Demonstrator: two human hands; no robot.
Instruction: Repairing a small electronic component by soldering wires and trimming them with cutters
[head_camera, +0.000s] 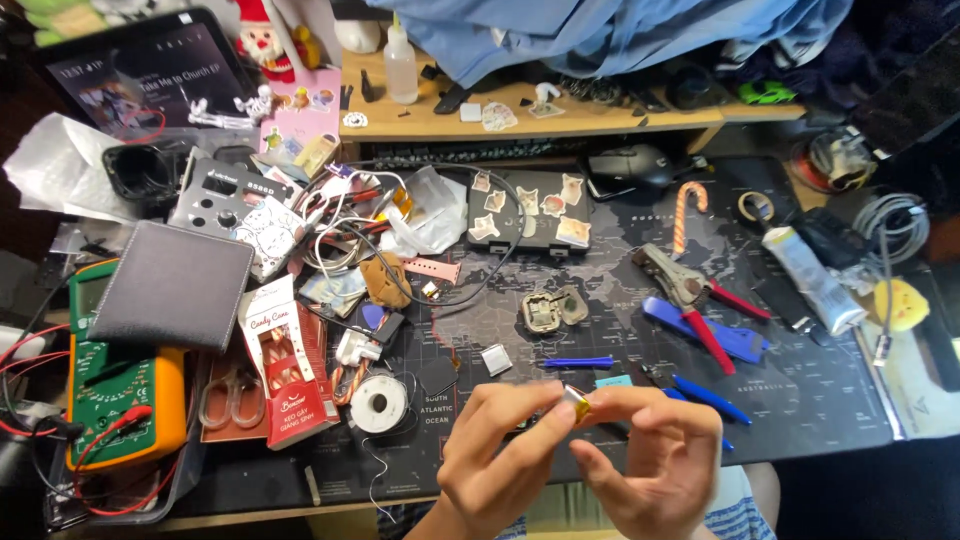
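A: How were the two hands placed at that moment?

B: Both were low in the middle of the view, just above the front edge of the dark desk mat. The left hand came up from below, with the palm turned toward the right one, and its fingers were bent. The right hand stood opposite to it, with the fingers curled and the thumb pointing up and to the left.

A: Were they holding something?

B: Yes. A small silver and yellow part was pinched between the fingertips of both hands, at the point where the hands met. Neither hand was loose; each one gripped the small part from its own side. I could not tell what kind of part it was, it was too small.

A: What lay near the hands?

B: Just behind them on the mat there was a blue plastic pry tool, and a little to the left of it a small white square piece. Further back was an opened round grey casing. To the right, pliers with red handles lay near a blue-handled tool. To the left, a spool of solder wire stood beside a red and white candy box, and at the far left a green and orange multimeter lay partly under a dark wallet.
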